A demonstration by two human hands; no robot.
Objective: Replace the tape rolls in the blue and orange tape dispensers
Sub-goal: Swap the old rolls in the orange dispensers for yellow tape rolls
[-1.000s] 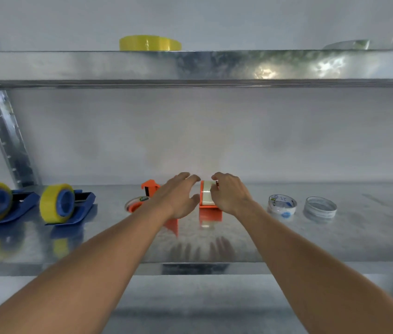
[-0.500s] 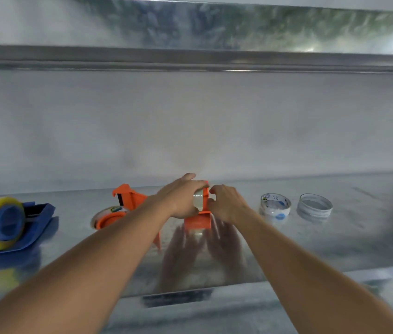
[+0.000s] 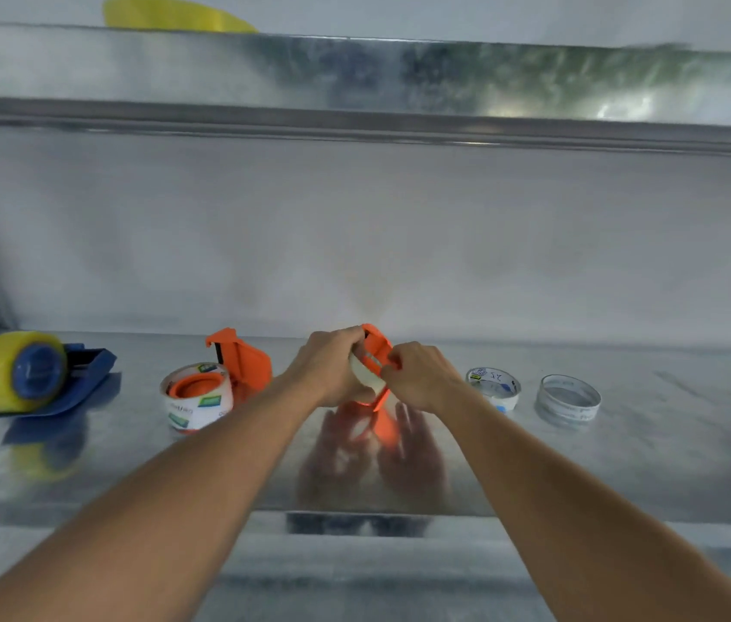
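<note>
Both hands hold an orange tape dispenser [image 3: 376,352] lifted and tilted above the metal shelf [image 3: 646,464]. My left hand [image 3: 332,370] wraps its left side and the pale tape roll [image 3: 361,372] in it. My right hand [image 3: 422,374] pinches the dispenser's right edge. A second orange dispenser [image 3: 238,365] with a white printed roll [image 3: 197,397] lies left of them. A blue dispenser [image 3: 81,374] with a yellow roll [image 3: 18,374] lies at far left.
Two loose rolls lie right of my hands: a white printed one [image 3: 494,388] and a clear one [image 3: 569,399]. An upper metal shelf [image 3: 354,78] carries a yellow roll [image 3: 170,15]. A wall closes the back of the shelf.
The orange dispenser has been lifted off the shelf and tilted, with both hands closing round it. The camera has shifted, so one blue dispenser is now nearly out of view.
</note>
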